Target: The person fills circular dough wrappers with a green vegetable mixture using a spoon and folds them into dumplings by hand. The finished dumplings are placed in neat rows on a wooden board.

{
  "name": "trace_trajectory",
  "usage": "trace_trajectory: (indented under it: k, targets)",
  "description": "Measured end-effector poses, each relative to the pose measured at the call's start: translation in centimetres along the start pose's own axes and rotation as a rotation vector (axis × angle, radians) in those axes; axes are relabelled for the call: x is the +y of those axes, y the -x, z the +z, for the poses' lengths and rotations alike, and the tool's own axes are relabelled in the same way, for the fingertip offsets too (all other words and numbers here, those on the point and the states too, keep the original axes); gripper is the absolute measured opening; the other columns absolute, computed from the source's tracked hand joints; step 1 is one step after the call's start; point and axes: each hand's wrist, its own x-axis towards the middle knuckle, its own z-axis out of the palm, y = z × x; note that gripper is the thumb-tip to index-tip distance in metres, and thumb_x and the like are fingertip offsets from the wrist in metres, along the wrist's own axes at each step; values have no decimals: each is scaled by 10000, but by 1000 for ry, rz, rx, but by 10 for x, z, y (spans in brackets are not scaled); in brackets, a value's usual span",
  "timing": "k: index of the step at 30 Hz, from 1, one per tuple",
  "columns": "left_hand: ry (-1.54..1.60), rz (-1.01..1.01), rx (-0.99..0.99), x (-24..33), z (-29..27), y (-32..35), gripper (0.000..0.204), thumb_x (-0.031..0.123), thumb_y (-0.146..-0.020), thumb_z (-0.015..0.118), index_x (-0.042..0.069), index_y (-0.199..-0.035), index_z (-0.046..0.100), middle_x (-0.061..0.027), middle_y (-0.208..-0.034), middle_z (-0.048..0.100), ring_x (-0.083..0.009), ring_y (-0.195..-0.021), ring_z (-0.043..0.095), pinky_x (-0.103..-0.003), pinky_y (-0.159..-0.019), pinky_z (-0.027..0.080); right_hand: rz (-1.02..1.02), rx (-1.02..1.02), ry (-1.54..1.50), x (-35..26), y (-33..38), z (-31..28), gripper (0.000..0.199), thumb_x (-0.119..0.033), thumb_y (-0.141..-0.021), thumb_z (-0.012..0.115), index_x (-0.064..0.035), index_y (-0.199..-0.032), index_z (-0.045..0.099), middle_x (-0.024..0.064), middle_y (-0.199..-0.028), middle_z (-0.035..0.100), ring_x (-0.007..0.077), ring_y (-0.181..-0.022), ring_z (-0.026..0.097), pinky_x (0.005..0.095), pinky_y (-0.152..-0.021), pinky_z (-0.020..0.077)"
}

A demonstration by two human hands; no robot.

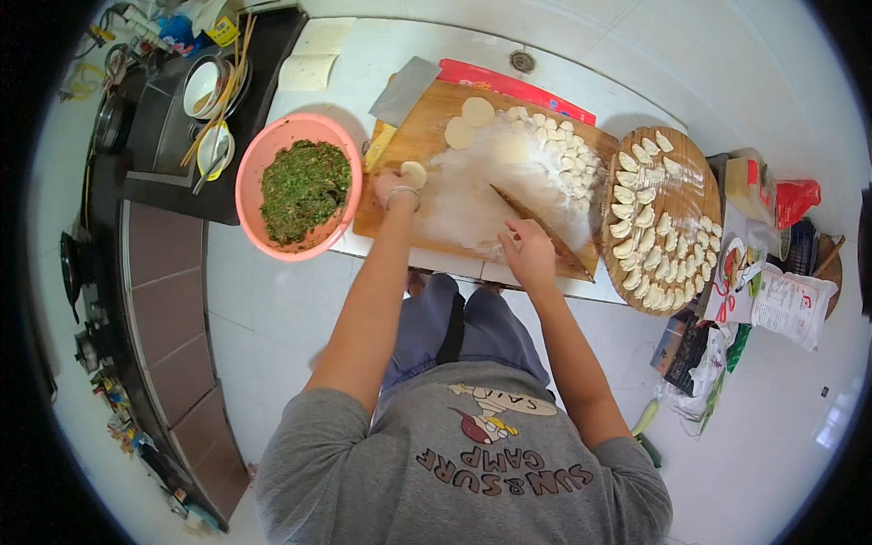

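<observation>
My left hand [389, 186] is at the left end of the floured wooden board [436, 232]. A small round dough wrapper [414, 174] lies right against it, and the fingers are too hidden to show a grip. My right hand [529, 245], its fingers apart, rests beside a dark tapered rolling pin [554, 238] lying slantwise on the board; no grip on the pin shows. Two more round wrappers [469, 123] lie at the board's far side. Many small dough pieces [568, 159] are scattered across its right part in white flour.
A pink bowl [250, 186] of chopped green filling stands left of the board. A cleaver [404, 91] lies across the board's far left corner. Filled dumplings cover a round tray [636, 145] at right. Bowls and chopsticks [218, 113] sit by the sink; bags [790, 304] are at far right.
</observation>
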Motion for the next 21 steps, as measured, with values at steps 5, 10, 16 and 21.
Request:
trace_trajectory:
  k: [5, 10, 16, 21]
  targets:
    - [440, 375, -107, 20, -44, 62, 142, 116, -820, 602, 40, -837, 484, -105, -801, 565, -197, -659, 548, -334, -626, 459, 25, -4, -3, -25, -10, 28, 211, -169, -778, 651, -29, -936, 653, 156, -860, 613, 340, -789, 605, 419, -679, 489]
    - [976, 167, -423, 0, -136, 122, 94, 48, -886, 512, 24, -969, 473, -58, -878, 558, -123, -772, 557, -266, -645, 478, -160, -152, -2, -51, -37, 85, 287, -183, -771, 664, -48, -1021, 621, 156, -950, 625, 331, -863, 612, 425, -729, 487]
    - [1292, -216, -464, -56, -252, 116, 231, 42, -892, 472, -3, -1118, 478, -107, -1047, 588, -208, -974, 605, -348, -831, 525, -476, -383, -97, -141, -51, 157, 347, -199, -773, 664, -72, -1073, 541, 149, -949, 625, 334, -865, 608, 426, -734, 480]
    - [1389, -270, -393, -127, -281, 79, 228, 65, -893, 474, -29, -1090, 540, -142, -1063, 613, -247, -967, 625, -384, -853, 530, -356, -364, -325, -171, -57, 212, 230, -213, -821, 622, -45, -972, 578, 165, -829, 621, 323, -762, 614, 420, -662, 469]
